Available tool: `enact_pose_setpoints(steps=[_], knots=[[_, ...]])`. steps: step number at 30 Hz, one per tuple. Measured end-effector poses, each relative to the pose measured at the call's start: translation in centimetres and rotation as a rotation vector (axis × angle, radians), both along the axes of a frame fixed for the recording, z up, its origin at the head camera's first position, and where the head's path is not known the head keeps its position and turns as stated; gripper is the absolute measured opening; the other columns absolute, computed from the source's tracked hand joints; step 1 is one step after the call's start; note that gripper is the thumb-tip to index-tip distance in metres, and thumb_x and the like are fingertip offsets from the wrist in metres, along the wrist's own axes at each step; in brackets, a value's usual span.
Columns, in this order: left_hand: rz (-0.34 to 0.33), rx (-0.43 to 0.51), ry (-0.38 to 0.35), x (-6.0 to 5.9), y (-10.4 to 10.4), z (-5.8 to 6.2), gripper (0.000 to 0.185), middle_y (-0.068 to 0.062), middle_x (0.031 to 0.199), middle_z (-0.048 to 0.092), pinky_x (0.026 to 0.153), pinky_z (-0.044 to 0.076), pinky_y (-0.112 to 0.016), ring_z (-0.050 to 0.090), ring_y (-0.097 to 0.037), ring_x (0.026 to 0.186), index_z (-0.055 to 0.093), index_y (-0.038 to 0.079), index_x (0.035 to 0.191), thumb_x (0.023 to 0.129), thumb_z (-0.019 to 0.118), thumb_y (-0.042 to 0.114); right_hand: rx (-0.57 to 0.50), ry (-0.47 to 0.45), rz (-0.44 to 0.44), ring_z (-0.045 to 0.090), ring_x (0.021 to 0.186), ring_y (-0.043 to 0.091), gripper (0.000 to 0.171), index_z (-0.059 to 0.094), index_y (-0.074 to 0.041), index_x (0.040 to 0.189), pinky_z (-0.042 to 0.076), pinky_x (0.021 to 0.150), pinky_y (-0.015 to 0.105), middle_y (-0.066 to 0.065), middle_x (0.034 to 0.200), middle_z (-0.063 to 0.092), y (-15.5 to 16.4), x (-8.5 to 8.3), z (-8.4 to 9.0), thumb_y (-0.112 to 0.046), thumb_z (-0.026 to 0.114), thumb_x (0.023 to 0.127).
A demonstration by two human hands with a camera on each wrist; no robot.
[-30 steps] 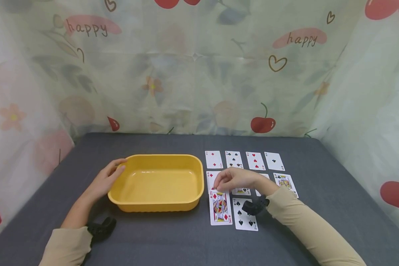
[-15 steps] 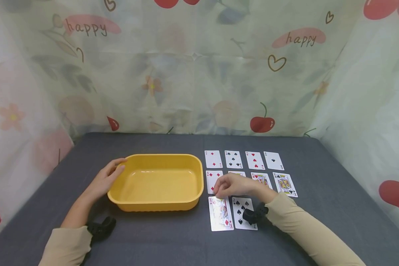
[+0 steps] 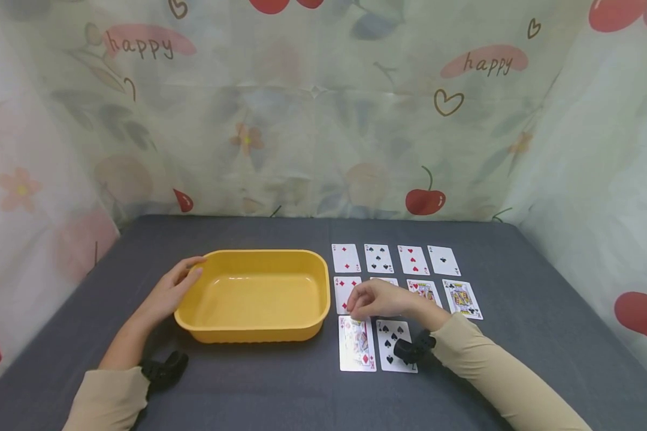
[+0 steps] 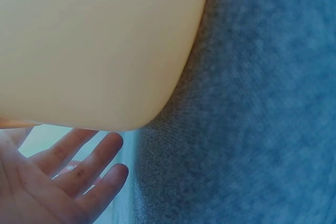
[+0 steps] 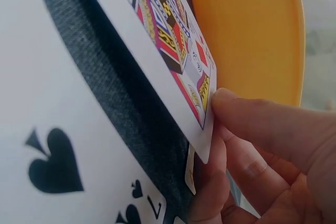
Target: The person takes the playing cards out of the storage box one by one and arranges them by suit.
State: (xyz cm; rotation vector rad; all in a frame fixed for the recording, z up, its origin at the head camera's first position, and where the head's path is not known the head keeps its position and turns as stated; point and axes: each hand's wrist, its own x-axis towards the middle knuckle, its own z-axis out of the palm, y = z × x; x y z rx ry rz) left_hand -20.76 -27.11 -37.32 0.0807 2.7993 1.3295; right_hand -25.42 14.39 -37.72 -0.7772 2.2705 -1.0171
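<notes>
My right hand (image 3: 381, 299) pinches the top edge of a king of diamonds (image 3: 357, 347) between thumb and fingers. In the right wrist view the king (image 5: 173, 51) is tilted, its near edge raised off the cloth. Just to the right lies a seven of spades (image 3: 390, 335), partly behind the black wrist strap. A four of diamonds (image 3: 345, 293) lies behind the king. My left hand (image 3: 169, 290) rests at the left end of a yellow plastic tub (image 3: 259, 335); in the left wrist view several relaxed fingers (image 4: 89, 171) spread beside its outer wall.
The back row holds a two of diamonds (image 3: 346, 258), five of spades (image 3: 378, 258), three of hearts (image 3: 413, 260) and ace of clubs (image 3: 444, 261). In the middle row are face cards, including a king of clubs (image 3: 462, 298); my right hand hides one partly. A dark cloth (image 3: 259, 389) covers the table.
The king of diamonds has come toward me, off the four of diamonds, into the front row, and straightened slightly. My right hand moved slightly with it. The left hand has stayed put.
</notes>
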Motion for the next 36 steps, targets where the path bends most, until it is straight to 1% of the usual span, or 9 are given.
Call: enact_pose_setpoints(steps=[7, 12, 16, 19, 23, 26, 29, 33, 36], knots=[[-0.003, -0.008, -0.002, -0.1, 0.0, -0.1, 0.058, -0.029, 0.133, 0.043, 0.081, 0.048, -0.036, 0.051, -0.038, 0.114, 0.028, 0.008, 0.145, 0.100, 0.033, 0.045, 0.005, 0.034, -0.012, 0.061, 0.074, 0.008, 0.012, 0.065, -0.006, 0.092, 0.047, 0.075, 0.024, 0.008, 0.083, 0.072, 0.1, 0.0, 0.0, -0.013, 0.068, 0.084], [-0.003, -0.011, 0.000, -0.1, -0.1, -0.1, 0.058, -0.029, 0.133, 0.043, 0.081, 0.048, -0.035, 0.051, -0.037, 0.112, 0.028, 0.007, 0.145, 0.100, 0.033, 0.044, 0.024, 0.068, -0.049, 0.060, 0.074, 0.010, 0.012, 0.066, -0.009, 0.091, 0.047, 0.072, 0.025, 0.006, 0.084, 0.071, 0.3, -0.1, 0.4, -0.017, 0.069, 0.083], [-0.006, -0.015, 0.006, 0.0, -0.2, -0.1, 0.058, -0.029, 0.132, 0.044, 0.080, 0.048, -0.034, 0.052, -0.036, 0.111, 0.028, 0.007, 0.144, 0.100, 0.034, 0.043, 0.026, 0.079, -0.101, 0.058, 0.076, 0.014, 0.016, 0.066, -0.009, 0.095, 0.047, 0.070, 0.028, 0.008, 0.088, 0.069, 1.1, -0.3, 1.1, -0.021, 0.068, 0.085], [-0.012, -0.025, 0.007, 0.0, -0.2, -0.1, 0.058, -0.029, 0.133, 0.044, 0.081, 0.048, -0.036, 0.051, -0.037, 0.112, 0.029, 0.007, 0.144, 0.100, 0.034, 0.044, -0.007, 0.093, -0.138, 0.057, 0.081, 0.016, 0.022, 0.065, -0.006, 0.101, 0.047, 0.073, 0.032, 0.012, 0.095, 0.067, 2.0, -0.6, 2.1, -0.023, 0.065, 0.087], [-0.022, -0.075, 0.009, 0.0, -0.1, 0.3, 0.059, -0.028, 0.136, 0.042, 0.086, 0.047, -0.043, 0.049, -0.040, 0.117, 0.029, 0.008, 0.144, 0.099, 0.035, 0.046, -0.036, 0.174, -0.177, 0.059, 0.092, 0.016, 0.028, 0.062, -0.002, 0.107, 0.046, 0.080, 0.034, 0.014, 0.104, 0.066, 3.3, -0.7, 3.7, -0.025, 0.060, 0.091], [-0.026, -0.124, 0.022, 0.1, -0.1, 1.0, 0.059, -0.028, 0.140, 0.038, 0.091, 0.044, -0.051, 0.046, -0.043, 0.121, 0.030, 0.009, 0.144, 0.099, 0.035, 0.047, -0.015, 0.295, -0.224, 0.061, 0.099, 0.020, 0.027, 0.062, -0.004, 0.109, 0.047, 0.083, 0.036, 0.013, 0.107, 0.066, 4.2, -0.6, 5.1, -0.025, 0.059, 0.092], [-0.028, -0.177, 0.069, 0.2, 0.0, 2.1, 0.059, -0.027, 0.144, 0.034, 0.096, 0.038, -0.058, 0.040, -0.047, 0.126, 0.031, 0.008, 0.144, 0.099, 0.035, 0.046, 0.022, 0.419, -0.296, 0.061, 0.104, 0.026, 0.027, 0.061, -0.007, 0.113, 0.048, 0.084, 0.040, 0.011, 0.109, 0.066, 5.0, -0.5, 6.5, -0.024, 0.058, 0.092], [-0.037, -0.255, 0.144, 0.3, 0.5, 4.4, 0.061, -0.026, 0.147, 0.030, 0.100, 0.030, -0.063, 0.032, -0.047, 0.131, 0.029, 0.007, 0.145, 0.099, 0.034, 0.047, 0.044, 0.529, -0.369, 0.056, 0.113, 0.032, 0.034, 0.056, -0.006, 0.121, 0.045, 0.093, 0.047, 0.015, 0.118, 0.061, 5.8, -0.2, 8.5, -0.026, 0.057, 0.093], [-0.048, -0.309, 0.181, 0.4, 1.5, 6.6, 0.065, -0.023, 0.150, 0.026, 0.103, 0.024, -0.064, 0.025, -0.045, 0.135, 0.025, 0.009, 0.147, 0.098, 0.032, 0.051, 0.064, 0.602, -0.392, 0.048, 0.123, 0.036, 0.041, 0.050, -0.004, 0.128, 0.037, 0.101, 0.050, 0.018, 0.129, 0.054, 6.0, -0.1, 9.7, -0.028, 0.054, 0.095]])
